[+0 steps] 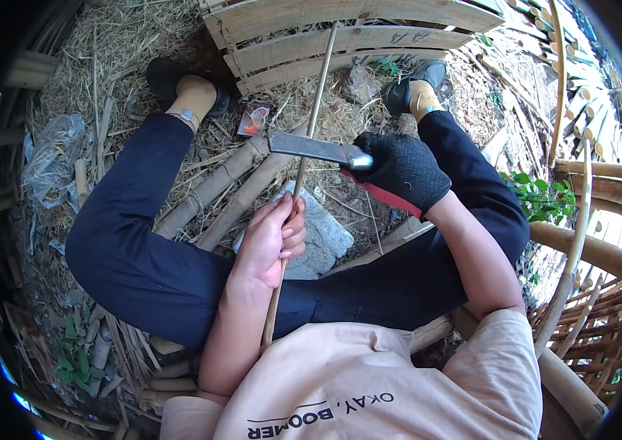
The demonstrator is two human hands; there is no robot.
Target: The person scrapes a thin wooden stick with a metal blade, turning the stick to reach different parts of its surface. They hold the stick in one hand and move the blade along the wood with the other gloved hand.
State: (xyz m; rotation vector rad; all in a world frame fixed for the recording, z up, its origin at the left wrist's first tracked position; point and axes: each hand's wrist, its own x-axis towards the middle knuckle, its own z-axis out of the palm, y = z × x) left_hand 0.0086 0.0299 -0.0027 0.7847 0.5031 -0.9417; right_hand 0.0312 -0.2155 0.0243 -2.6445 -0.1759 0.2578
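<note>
My bare left hand [274, 238] is closed round a long, thin bamboo strip [318, 103]. The strip runs from my shirt front up to a slatted wooden crate. A black glove with a red edge covers my right hand [399, 169], which grips a knife by its handle. The knife's broad, blunt-ended blade [307, 147] lies across the strip, a little beyond my left hand. The handle is mostly hidden in the glove; a shiny metal collar shows at its front. Below my left hand, between my legs, sits a grey stone [322, 235].
The wooden crate [347, 38] stands at the far side between my feet. Bamboo poles [208, 183] lie on the straw-covered ground. To the left is a clear plastic bag [54, 158]; to the right are a green plant [542, 196], cut bamboo [593, 110] and a woven basket [612, 337].
</note>
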